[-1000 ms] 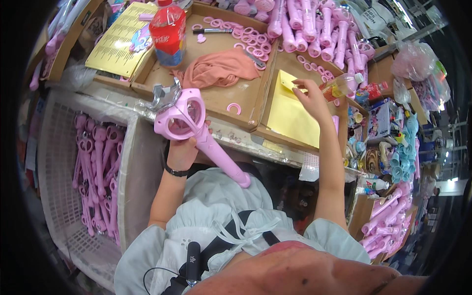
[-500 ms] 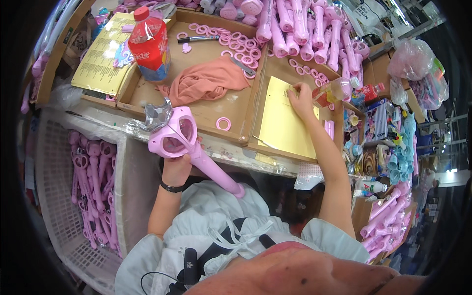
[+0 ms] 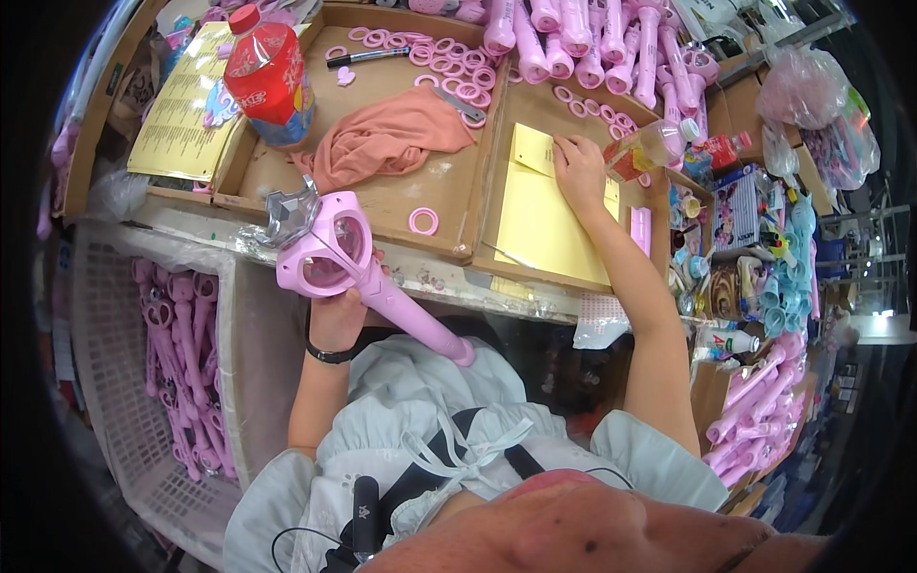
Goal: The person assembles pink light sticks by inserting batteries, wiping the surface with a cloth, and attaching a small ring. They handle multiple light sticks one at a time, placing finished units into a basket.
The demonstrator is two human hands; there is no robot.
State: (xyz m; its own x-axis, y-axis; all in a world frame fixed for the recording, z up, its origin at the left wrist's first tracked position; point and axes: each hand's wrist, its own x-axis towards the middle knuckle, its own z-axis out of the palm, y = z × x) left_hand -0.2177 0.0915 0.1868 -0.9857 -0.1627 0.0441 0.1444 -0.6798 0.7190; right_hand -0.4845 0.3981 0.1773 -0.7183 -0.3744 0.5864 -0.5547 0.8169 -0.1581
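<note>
My left hand grips a pink toy wand just below its heart-shaped head, which carries a silver crown piece. The wand's handle slants down to the right toward my lap. My right hand reaches into the right cardboard tray and rests on a stack of yellow sheets, fingers pressed at the upper edge of the top sheet. A loose pink ring lies in the left tray between my two hands.
A salmon cloth, a red-labelled bottle, a marker and several pink rings sit in the left tray. Pink wand handles pile at the back. A white crate of wand parts stands at my left. Boxes and bags crowd the right.
My left hand has lowered the wand slightly toward me. My right hand stays on the yellow sheets, shifted a little toward their upper edge. My head has moved, shifting the view.
</note>
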